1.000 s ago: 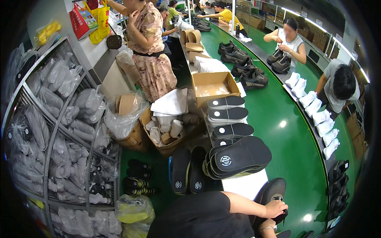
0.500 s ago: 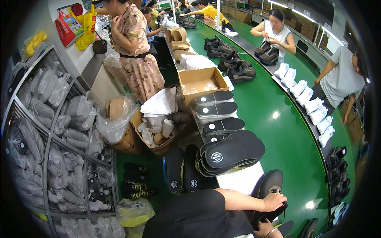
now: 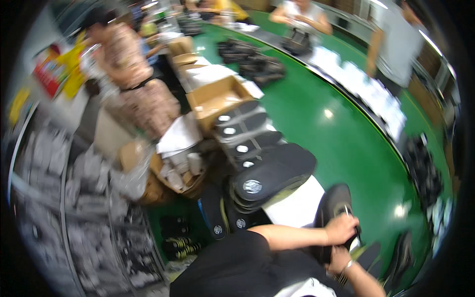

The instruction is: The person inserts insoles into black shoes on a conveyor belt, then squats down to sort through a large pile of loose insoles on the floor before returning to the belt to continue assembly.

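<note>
A dark grey and black shoe (image 3: 339,195) lies at the lower right, its toe pointing away from me. My left hand (image 3: 341,229) is closed on the top of the shoe, around its opening and tongue. Close behind it, my right hand (image 3: 339,259), with a band at the wrist, is closed at the heel end of the shoe. Its fingertips are partly hidden and blurred. A dark insole (image 3: 367,258) with a yellow-green edge shows just right of my right hand. Left of the shoe, thick black insoles (image 3: 277,173) are stacked beside a white sheet (image 3: 297,202).
Strapped insole bundles (image 3: 242,121) and a cardboard box (image 3: 220,99) line the bench beyond. A green conveyor (image 3: 346,133) curves past with dark shoes (image 3: 252,59); another shoe (image 3: 400,257) sits right. Bagged goods fill a rack (image 3: 64,198) at left. Several people stand around.
The whole view has swung and blurred, shifting the surroundings left and down. Both hands stay at the shoe; my right hand and forearm now show more, higher up beside the left hand.
</note>
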A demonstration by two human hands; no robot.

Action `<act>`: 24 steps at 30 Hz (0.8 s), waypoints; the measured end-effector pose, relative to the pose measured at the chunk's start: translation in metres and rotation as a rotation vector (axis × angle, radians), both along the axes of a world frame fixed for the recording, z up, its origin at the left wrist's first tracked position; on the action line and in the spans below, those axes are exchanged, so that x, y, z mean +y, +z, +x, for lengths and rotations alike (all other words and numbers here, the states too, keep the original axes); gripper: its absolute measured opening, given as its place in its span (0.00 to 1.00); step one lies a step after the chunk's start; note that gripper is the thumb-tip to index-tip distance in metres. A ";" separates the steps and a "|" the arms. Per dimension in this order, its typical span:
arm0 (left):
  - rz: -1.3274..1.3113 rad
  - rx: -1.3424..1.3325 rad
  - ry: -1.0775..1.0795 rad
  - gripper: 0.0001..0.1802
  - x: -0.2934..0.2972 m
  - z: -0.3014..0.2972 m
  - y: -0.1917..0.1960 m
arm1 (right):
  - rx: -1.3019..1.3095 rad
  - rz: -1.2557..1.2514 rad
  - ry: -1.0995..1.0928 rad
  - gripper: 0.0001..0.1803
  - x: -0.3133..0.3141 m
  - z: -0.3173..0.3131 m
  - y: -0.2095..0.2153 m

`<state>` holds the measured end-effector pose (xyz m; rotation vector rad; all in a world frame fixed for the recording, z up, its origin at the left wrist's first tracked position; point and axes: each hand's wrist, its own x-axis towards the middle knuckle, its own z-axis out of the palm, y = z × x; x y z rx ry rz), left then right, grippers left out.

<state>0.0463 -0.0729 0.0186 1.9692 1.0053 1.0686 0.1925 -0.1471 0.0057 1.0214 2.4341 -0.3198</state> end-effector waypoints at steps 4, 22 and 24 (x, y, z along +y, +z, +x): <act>0.057 0.079 -0.037 0.12 0.008 -0.018 0.022 | -0.009 -0.096 -0.045 0.42 0.020 -0.021 0.004; -0.126 0.198 -0.110 0.22 0.060 -0.038 0.025 | 0.166 0.455 -1.268 0.16 0.047 0.208 0.082; -0.028 0.186 0.000 0.22 0.054 -0.039 0.012 | -0.081 0.394 -1.538 0.18 0.039 0.262 0.074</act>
